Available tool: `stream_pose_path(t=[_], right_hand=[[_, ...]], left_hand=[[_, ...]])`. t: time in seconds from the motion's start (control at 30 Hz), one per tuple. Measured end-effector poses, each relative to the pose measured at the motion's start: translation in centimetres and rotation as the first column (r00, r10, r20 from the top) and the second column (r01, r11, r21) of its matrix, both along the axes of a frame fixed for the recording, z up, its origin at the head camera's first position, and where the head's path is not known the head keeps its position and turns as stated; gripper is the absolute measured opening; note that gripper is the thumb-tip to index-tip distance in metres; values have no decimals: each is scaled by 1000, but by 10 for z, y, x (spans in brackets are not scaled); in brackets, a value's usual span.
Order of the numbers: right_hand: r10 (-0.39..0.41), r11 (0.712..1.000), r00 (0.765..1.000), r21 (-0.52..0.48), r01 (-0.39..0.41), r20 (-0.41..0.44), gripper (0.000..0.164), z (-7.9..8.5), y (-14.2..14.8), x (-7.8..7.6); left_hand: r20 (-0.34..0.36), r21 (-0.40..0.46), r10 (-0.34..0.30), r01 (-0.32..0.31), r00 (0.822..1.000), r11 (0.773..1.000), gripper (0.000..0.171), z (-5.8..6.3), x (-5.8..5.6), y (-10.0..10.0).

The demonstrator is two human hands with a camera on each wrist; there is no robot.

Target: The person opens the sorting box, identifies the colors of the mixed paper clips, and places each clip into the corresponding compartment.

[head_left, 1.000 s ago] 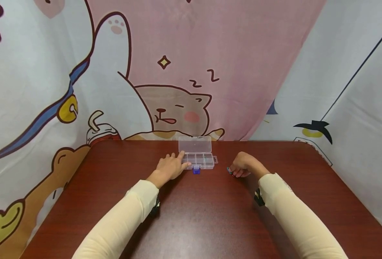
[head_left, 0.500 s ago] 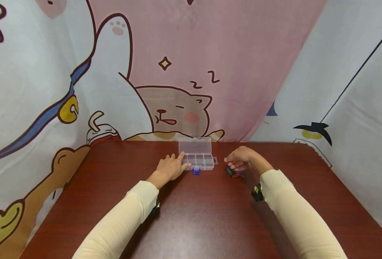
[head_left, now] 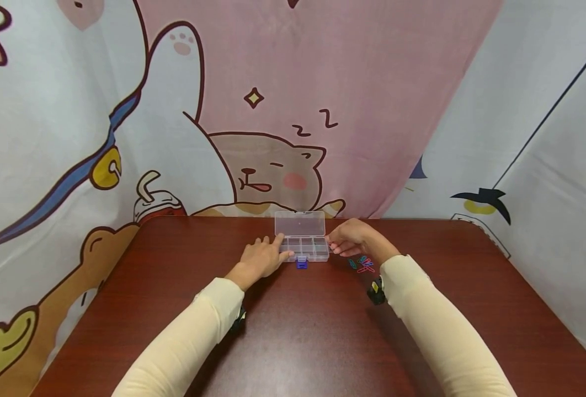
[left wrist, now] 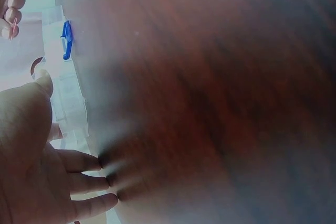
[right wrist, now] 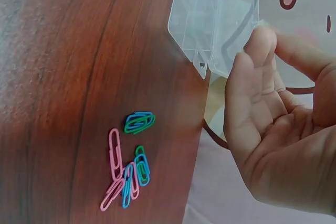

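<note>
A clear plastic compartment box (head_left: 306, 256) stands on the table with its lid (head_left: 300, 224) raised and a blue latch (head_left: 301, 264) at its front. My left hand (head_left: 261, 258) steadies the box's left end with thumb and index finger spread. Its other fingers (left wrist: 94, 205) lie straight on the tabletop. At the box's right end, my right hand (head_left: 351, 237) pinches a pinkish-red paper clip (left wrist: 14, 28). The right wrist view hides that clip behind the fingertips. Below this hand lie pink paper clips (right wrist: 115, 153) and a blue-green bunch of clips (right wrist: 139, 122).
The box has a hang tab (right wrist: 200, 66) on its right end. A reddish-brown table (head_left: 303, 331) extends toward me. Behind it hangs a printed cloth (head_left: 372, 110) with cartoon animals, close to the table's far edge.
My right hand has risen from the paper clips and moved left to the box with a clip, leaving the pile uncovered. My left hand stays at the box.
</note>
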State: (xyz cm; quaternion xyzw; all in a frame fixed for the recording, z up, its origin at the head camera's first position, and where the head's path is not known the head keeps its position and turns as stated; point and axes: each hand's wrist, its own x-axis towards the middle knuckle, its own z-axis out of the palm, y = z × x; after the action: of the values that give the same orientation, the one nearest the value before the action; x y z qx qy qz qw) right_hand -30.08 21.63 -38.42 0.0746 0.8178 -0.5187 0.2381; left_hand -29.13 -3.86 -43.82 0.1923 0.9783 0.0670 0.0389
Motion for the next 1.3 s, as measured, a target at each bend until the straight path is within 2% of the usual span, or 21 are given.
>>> stream_pose_path(t=[0.37, 0.77, 1.03, 1.3], right_hand=[[14, 1000, 1000, 8, -14, 28, 35, -1, -4, -4], [-2, 1000, 1000, 12, 2, 21, 35, -2, -1, -1], [-4, 1000, 999, 15, 3, 46, 34, -1, -1, -1], [-7, 997, 1000, 71, 5, 31, 39, 0, 11, 0]], left_hand=[[14, -9, 6, -6, 1000, 1000, 68, 0, 0, -1], [10, -16, 1, 0, 1000, 1000, 68, -1, 0, -2], [3, -14, -6, 6, 1000, 1000, 68, -1, -1, -1], [2, -8, -3, 3, 1000, 1000, 68, 0, -1, -1]])
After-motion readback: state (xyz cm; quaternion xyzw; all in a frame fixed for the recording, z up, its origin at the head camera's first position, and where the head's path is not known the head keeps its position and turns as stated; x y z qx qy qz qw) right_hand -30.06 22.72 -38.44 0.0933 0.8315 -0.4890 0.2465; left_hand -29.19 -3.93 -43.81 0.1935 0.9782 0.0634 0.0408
